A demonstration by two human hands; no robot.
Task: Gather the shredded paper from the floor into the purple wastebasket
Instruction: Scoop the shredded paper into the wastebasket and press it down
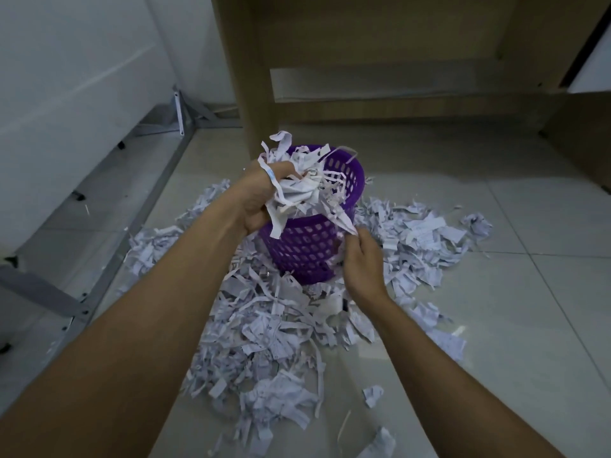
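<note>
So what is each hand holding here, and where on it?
The left hand grips a bunch of shredded paper at its left side, over the purple wastebasket. The right hand pinches a trailing strip's lower end.

We see a purple wastebasket point(310, 246) whose wall is patterned all over with rows of small oval holes. Around the wastebasket, the shredded paper point(264, 332) is white with a faint lilac cast, some strips carrying small dark print. The bunch of strips above the wastebasket rim point(297, 180) is the same white, one strip marked with a light blue patch. Beneath the wastebasket, the floor point(496, 325) is pale grey tile crossed by thin darker grout lines. Behind the wastebasket, the furniture point(251, 77) is light tan woodgrain.
</note>
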